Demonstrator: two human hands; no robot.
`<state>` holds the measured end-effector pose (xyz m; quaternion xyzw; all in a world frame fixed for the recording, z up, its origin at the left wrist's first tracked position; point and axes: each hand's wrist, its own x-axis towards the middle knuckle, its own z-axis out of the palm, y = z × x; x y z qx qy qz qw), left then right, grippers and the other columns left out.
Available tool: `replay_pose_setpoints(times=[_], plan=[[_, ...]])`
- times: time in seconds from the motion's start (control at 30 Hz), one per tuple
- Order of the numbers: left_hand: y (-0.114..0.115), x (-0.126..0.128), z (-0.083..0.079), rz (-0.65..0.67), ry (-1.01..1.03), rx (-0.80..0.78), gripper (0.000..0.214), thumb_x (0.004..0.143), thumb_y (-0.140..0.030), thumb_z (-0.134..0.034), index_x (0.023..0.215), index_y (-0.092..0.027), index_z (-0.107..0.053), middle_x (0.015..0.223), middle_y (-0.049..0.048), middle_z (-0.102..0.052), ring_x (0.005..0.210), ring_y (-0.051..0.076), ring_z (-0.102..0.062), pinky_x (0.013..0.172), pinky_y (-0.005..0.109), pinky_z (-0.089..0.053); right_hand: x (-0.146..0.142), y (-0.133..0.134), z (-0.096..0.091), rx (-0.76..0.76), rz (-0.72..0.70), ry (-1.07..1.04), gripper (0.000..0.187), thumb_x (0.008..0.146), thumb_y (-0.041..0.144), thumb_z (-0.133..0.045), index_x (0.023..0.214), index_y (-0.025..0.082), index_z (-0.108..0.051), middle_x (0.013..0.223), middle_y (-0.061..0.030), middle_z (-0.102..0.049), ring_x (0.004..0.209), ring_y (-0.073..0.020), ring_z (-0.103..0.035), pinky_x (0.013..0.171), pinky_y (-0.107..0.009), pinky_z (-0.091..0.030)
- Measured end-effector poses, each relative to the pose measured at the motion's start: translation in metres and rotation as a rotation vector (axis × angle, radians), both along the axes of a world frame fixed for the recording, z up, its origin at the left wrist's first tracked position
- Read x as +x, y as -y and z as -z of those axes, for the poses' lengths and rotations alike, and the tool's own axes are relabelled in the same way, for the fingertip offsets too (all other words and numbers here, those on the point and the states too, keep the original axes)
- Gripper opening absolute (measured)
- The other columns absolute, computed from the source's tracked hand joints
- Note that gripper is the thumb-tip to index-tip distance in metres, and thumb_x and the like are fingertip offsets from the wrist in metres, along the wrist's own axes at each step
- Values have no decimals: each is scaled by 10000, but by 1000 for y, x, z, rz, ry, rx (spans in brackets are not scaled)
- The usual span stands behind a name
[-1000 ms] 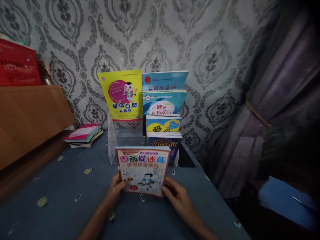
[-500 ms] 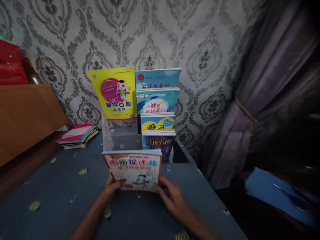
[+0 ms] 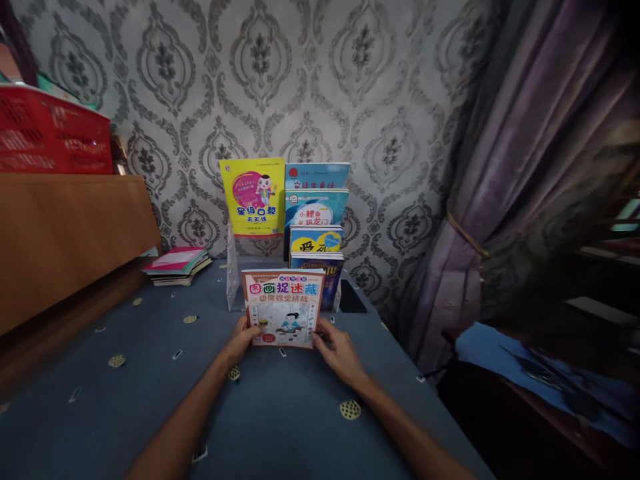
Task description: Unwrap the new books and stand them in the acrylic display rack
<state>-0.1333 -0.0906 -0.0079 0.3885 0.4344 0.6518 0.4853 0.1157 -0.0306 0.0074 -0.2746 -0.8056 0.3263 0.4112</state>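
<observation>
— Where did we have the picture book [image 3: 283, 307]?

— We held it upright directly in front of the clear stand [image 3: 233, 283], with the cover facing us and the lower edge down by the counter [image 3: 150, 380]. We could not tell whether it touched the stand.

— And our hands?

— Our left hand [image 3: 241, 339] pinched the lower left corner, thumb on the cover and fingers behind. Our right hand [image 3: 340, 347] clasped the lower right corner the same way. Both were closed on the book, neither one spread.

— What stood in the stand?

— At the back of its left half a yellow book [image 3: 253, 197] stood alone. In its right half four books stepped down in tiers. Two light blue books [image 3: 317, 175] were at the back, then a yellow-and-blue book [image 3: 315, 239]. A dark blue book [image 3: 331, 275] was at the front, partly hidden behind the one we held.

— Anything around the stand?

— Left of the stand, well apart, a stack of books [image 3: 176, 265] lay flat beside a wooden board [image 3: 65, 240]. Just right of the stand lay a dark flat thing [image 3: 351, 303] that we could not make out. Farther right of the stand hung a purple curtain [image 3: 505, 173].
</observation>
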Motion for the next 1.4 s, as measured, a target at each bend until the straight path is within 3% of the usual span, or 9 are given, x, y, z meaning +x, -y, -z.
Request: replay_pose_setpoints(times=[0.37,0.73,1.2,1.3,1.4], plan=[[3,3,-6,-3,-14,21,507,502,-214,-726,1003,-133,-715,932,104,-788,923,334,-733,834,443,-592,0,0,-2,9,-13,-2,238,917,378,-502,1020,218,-646,960,-80,-765,842,-247,-723,706,-348,-570],[6,1,-10,53,-52,47,460,525,-197,-723,981,-137,-739,955,95,-795,999,334,-728,864,419,-601,-1,-1,3,37,7,15,294,923,379,-492,1091,193,-646,986,-106,-771,842,-258,-729,677,-346,-561],[9,5,-15,75,8,14,522,531,-259,-825,1020,-112,-722,1016,137,-786,950,341,-742,874,445,-593,1,-4,7,60,21,26,275,926,357,-492,1096,207,-648,1014,-92,-766,877,-251,-720,763,-379,-583],[9,5,-16,91,48,16,539,517,-240,-841,1027,-113,-721,1025,144,-784,930,344,-746,861,459,-600,0,2,-12,166,149,-103,316,915,348,-539,1176,199,-635,1120,-126,-736,929,-260,-716,796,-407,-596],[7,4,-14,64,55,-9,546,493,-220,-846,1014,-119,-717,974,137,-789,895,347,-750,823,457,-611,-2,35,-58,413,286,-317,283,917,291,-561,1170,200,-646,1263,-160,-664,1174,-300,-640,962,-493,-549]])
